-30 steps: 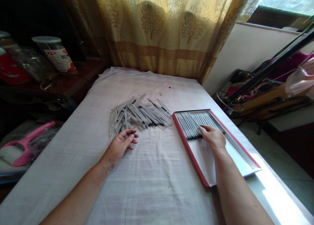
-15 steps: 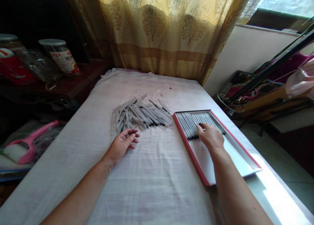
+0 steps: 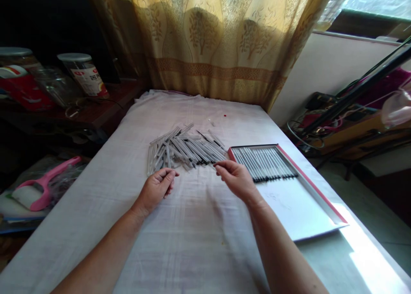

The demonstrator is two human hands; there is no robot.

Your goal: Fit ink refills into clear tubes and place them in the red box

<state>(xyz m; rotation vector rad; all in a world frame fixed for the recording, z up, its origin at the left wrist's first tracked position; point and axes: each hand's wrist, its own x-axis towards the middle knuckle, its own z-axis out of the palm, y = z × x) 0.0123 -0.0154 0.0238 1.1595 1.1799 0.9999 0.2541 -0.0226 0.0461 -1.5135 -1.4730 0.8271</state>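
Note:
A loose pile of slim clear pen tubes with black ends [image 3: 188, 148] lies on the cloth-covered table. At the pile's near left edge is my left hand [image 3: 157, 187], its fingers curled and thumb against the index finger; no tube shows in it. My right hand [image 3: 236, 178] hovers between the pile and a shallow red-edged box [image 3: 314, 217], fingertips drawn together near the pile's right end, with nothing visible in them. Inside the box's far part, a row of similar tubes [image 3: 263, 161] lies side by side, black ends towards me.
A tiny red bit [image 3: 225, 115] lies on the far cloth. Jars [image 3: 85, 75] stand on a dark shelf at left, above a pink-handled tool [image 3: 45, 187]. A patterned curtain [image 3: 205, 41] hangs behind the table. A black bar [image 3: 353, 88] slants at right.
My right hand has left the row in the box and moved left towards the pile. My left hand's fingers have closed up. The view has shifted slightly.

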